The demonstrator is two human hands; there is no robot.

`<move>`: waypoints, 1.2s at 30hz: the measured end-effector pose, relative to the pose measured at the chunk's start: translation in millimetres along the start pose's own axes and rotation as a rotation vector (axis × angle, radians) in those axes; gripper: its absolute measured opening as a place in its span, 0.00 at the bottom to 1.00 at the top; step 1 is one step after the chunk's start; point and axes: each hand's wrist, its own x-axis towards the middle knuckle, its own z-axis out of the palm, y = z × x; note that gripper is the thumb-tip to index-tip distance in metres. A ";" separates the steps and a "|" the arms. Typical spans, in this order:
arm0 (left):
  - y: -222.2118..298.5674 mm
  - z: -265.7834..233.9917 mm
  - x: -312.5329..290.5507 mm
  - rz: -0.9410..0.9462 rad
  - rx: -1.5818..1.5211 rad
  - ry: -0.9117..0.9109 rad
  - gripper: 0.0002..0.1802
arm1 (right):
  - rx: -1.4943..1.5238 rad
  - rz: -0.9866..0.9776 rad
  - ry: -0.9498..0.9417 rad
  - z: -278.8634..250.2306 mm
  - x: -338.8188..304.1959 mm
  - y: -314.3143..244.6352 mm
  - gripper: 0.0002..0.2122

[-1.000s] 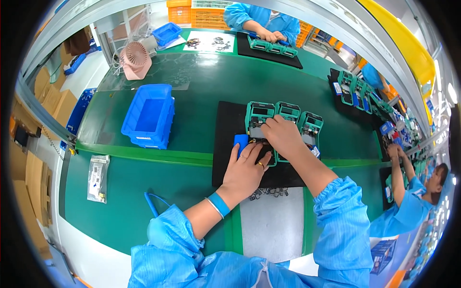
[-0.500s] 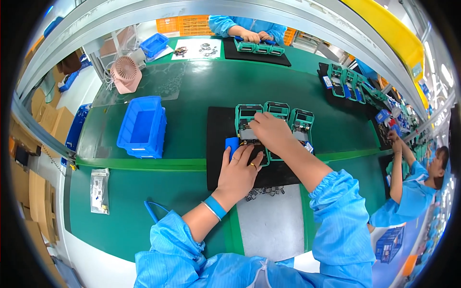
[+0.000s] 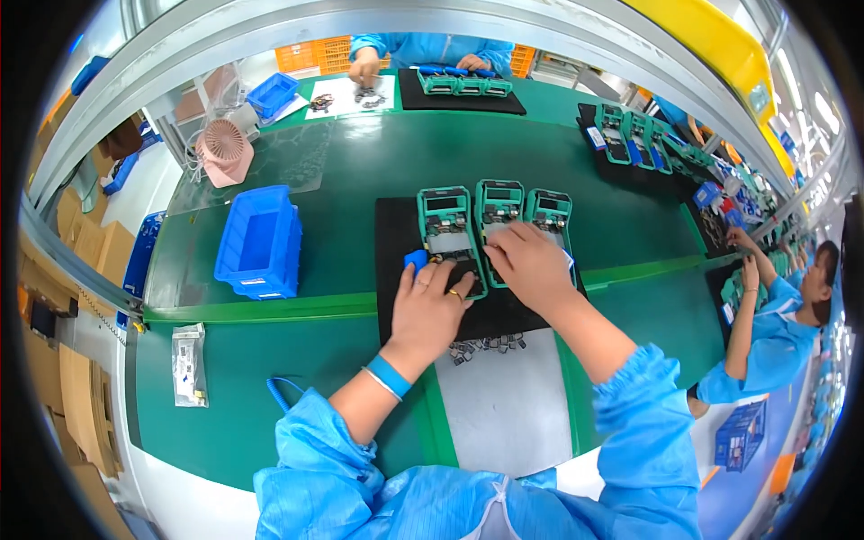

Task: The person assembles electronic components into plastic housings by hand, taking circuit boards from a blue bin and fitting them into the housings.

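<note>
Three green device housings (image 3: 448, 202) with exposed inner parts lie side by side on a black mat (image 3: 396, 236). My left hand (image 3: 427, 310) rests on the lower end of the left housing, fingers spread over its dark part. Beside those fingers sits a small blue block (image 3: 416, 259). My right hand (image 3: 533, 268) is over the middle housing (image 3: 498, 193), fingers bent and drawn together; whatever may be between the fingertips is too small to make out. It covers part of the right housing (image 3: 549, 205) too. Small metallic pieces (image 3: 486, 346) lie at the mat's near edge.
A blue bin (image 3: 256, 243) and a pink fan (image 3: 225, 153) stand left on the green table. A clear bag of parts (image 3: 189, 364) lies near the left edge. Across the table a person (image 3: 432, 49) works at similar housings; another person (image 3: 765, 333) sits at the right.
My right hand has moved from the left housing's upper part to the middle one. My left hand stays on the left housing. The person opposite now reaches over the white sheet.
</note>
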 end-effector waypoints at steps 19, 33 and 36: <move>37.1 28.6 92.0 0.258 -0.066 -0.106 0.39 | 0.011 0.131 -0.284 -37.1 -154.5 -9.9 0.10; 3.2 0.8 72.8 0.121 -0.109 -0.148 0.28 | 0.045 0.354 -0.361 -47.1 -130.5 -21.3 0.02; 9.9 8.3 70.5 0.225 -0.078 -0.147 0.33 | -0.083 0.293 -0.452 -43.4 -122.1 -22.4 0.02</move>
